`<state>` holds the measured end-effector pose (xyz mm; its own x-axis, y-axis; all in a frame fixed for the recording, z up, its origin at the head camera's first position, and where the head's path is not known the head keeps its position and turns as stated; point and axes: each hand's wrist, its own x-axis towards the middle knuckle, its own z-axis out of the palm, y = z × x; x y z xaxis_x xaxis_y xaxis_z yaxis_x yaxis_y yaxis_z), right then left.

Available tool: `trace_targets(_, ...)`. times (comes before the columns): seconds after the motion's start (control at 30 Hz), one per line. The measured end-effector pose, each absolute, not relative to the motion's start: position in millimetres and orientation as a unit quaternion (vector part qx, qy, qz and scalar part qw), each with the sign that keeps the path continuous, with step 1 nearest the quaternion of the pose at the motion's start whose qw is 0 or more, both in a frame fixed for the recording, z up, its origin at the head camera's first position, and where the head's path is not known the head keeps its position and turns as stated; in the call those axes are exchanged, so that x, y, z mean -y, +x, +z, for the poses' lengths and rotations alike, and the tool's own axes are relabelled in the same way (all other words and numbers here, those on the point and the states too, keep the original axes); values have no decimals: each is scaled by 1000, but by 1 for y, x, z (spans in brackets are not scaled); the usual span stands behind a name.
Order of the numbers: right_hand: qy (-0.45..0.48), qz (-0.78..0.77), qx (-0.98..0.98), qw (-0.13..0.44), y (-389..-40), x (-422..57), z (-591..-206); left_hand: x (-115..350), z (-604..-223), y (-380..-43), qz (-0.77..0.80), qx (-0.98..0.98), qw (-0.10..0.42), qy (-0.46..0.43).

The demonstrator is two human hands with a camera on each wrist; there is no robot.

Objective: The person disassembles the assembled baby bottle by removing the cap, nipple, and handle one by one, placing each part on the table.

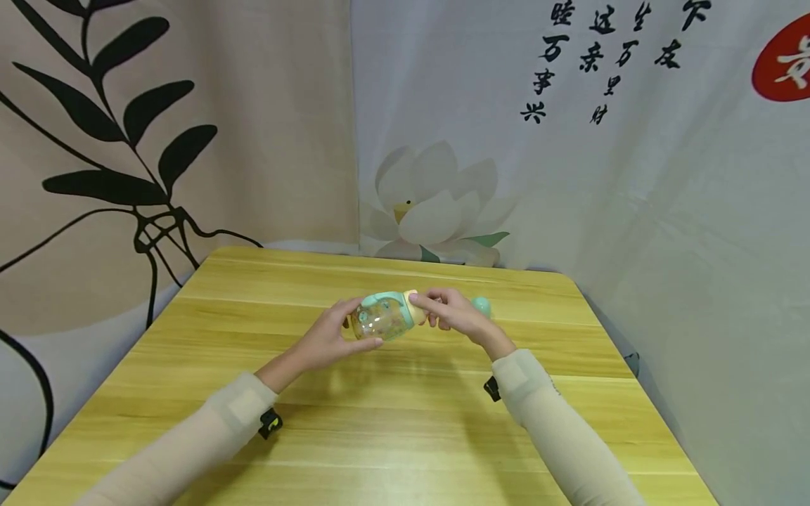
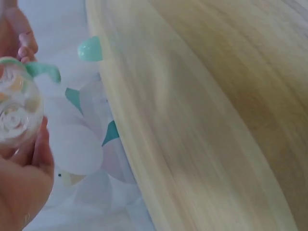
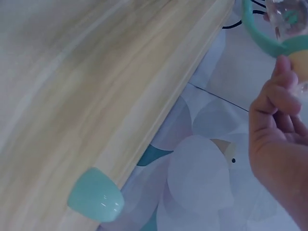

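Observation:
My left hand (image 1: pixel 329 337) grips the clear body of a baby bottle (image 1: pixel 381 320), which is tilted over the table with its base toward that hand. The bottle has a mint-green collar and handles (image 3: pixel 262 39). At its top end, my right hand (image 1: pixel 457 313) pinches the pale yellow ring (image 3: pixel 299 65) with thumb and fingers. The left wrist view shows the bottle's round clear base (image 2: pixel 14 120) and the left fingers curled beneath it. A mint-green domed cap (image 1: pixel 481 305) sits on the table just beyond the right hand.
The wooden table (image 1: pixel 380 436) has rounded far corners. Behind it hangs a pale cloth backdrop (image 1: pixel 443 105) with a printed lotus, dark leaves and writing. In the right wrist view the domed cap (image 3: pixel 96 196) lies near the table's far edge.

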<state>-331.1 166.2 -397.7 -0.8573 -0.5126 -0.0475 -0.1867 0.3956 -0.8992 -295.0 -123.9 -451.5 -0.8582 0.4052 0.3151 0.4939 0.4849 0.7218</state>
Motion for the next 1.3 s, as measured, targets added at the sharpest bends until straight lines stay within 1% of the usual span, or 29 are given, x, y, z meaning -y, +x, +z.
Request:
trace_targets(0.17,-252,-506,-810,155,-330,-169,-388,130,-444,-298,-497,830,-56,-247)
trace_targets(0.3,-284,-501,-804,149,-331,-172,-385,136,-441,-299,-548,784,-123,-264)
trace_targets(0.43,-313,-486,-803,146,-332,-174,-387,139,-441,-298,-566,764,-154,-268)
trace_targets(0.63,-319,-484,-800,153,-333,-177,-389,138,-442,-300,-567,758,-167,-277)
trace_targets(0.8,-312,-479,-806,157,-332,-178,-387,138,-441,-300,-566,759,-165,-277)
trace_targets(0.9,-308,-479,-804,171,-331,-177,-384,139,-439,-299,-559,765,-156,-278)
trace_targets(0.97,-300,-482,-805,175,-331,-178,-383,138,-438,-299,-550,775,-140,-276)
trace_targets(1.07,-270,-498,-807,166,-332,-180,-383,136,-436,-299,-529,799,-98,-268)
trace_targets(1.2,-216,-524,-809,152,-332,-181,-386,132,-437,-299,-499,826,-22,-260)
trace_targets(1.3,-192,-531,-809,162,-332,-180,-391,128,-440,-298,-482,833,28,-270)
